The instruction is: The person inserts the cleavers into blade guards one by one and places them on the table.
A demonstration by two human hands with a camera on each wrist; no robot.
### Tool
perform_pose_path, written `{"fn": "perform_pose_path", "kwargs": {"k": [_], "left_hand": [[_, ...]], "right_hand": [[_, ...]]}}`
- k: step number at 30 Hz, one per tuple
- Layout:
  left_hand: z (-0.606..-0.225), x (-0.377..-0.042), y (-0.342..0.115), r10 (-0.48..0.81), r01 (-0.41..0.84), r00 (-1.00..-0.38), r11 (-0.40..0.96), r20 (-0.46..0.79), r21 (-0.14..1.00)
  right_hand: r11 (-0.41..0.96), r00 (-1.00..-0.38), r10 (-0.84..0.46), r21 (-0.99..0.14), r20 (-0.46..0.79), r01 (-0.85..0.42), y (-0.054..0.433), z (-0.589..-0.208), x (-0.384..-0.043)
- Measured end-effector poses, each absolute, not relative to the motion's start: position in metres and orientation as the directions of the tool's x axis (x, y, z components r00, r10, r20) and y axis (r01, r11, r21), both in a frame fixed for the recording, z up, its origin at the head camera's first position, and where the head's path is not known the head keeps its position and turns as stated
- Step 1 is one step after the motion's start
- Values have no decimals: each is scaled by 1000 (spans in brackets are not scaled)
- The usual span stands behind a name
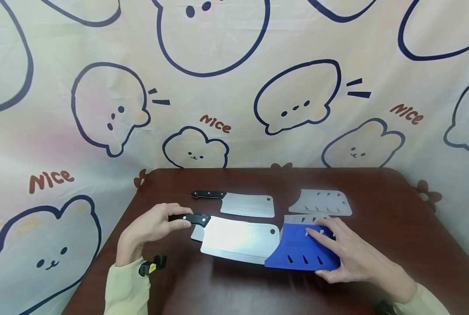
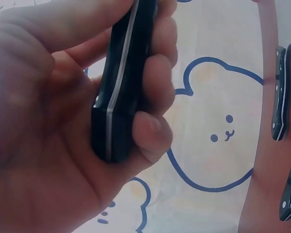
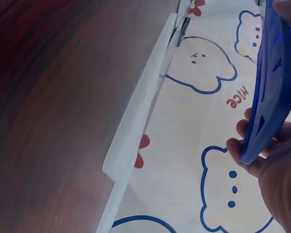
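A large cleaver point(image 1: 240, 240) is held level above the table, its blade pointing right. My left hand point(image 1: 155, 227) grips its black riveted handle point(image 2: 121, 87), fingers wrapped round it in the left wrist view. On the other side, my right hand point(image 1: 350, 253) holds a blue slotted blade guard point(image 1: 303, 247) between thumb and fingers. The blade's front end, with its round hole, is right at the guard's curved left edge. In the right wrist view the blue guard point(image 3: 274, 82) appears edge-on in the fingers.
Behind lies another cleaver point(image 1: 248, 204) with a black handle. A white blade guard point(image 1: 321, 202) rests at the back right, and a second white guard point(image 1: 297, 218) is mostly hidden behind the blue one. Another blade point(image 1: 196, 233) peeks out beneath the held cleaver. A patterned cloth surrounds the brown table point(image 1: 376, 192).
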State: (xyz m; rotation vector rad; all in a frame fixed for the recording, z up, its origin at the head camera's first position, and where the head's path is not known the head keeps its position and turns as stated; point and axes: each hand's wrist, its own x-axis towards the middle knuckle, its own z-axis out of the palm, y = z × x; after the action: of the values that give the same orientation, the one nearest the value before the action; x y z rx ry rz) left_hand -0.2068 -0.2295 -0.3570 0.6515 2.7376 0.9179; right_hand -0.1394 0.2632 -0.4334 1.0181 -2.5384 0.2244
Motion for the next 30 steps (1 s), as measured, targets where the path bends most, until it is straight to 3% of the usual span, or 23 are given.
{"fn": "perform_pose_path", "kwargs": {"k": [9, 18, 30], "left_hand": [[-359, -209, -228, 456, 368, -890, 723, -4, 585], [-359, -211, -214, 461, 357, -886, 736, -40, 575], [-362, -210, -211, 446, 368, -895, 726, 9, 581]], "right_hand": [[705, -614, -642, 38, 459, -708, 263, -431, -135], [703, -613, -633, 21, 472, -710, 264, -428, -131], [687, -587, -646, 36, 488, -726, 264, -423, -137]]}}
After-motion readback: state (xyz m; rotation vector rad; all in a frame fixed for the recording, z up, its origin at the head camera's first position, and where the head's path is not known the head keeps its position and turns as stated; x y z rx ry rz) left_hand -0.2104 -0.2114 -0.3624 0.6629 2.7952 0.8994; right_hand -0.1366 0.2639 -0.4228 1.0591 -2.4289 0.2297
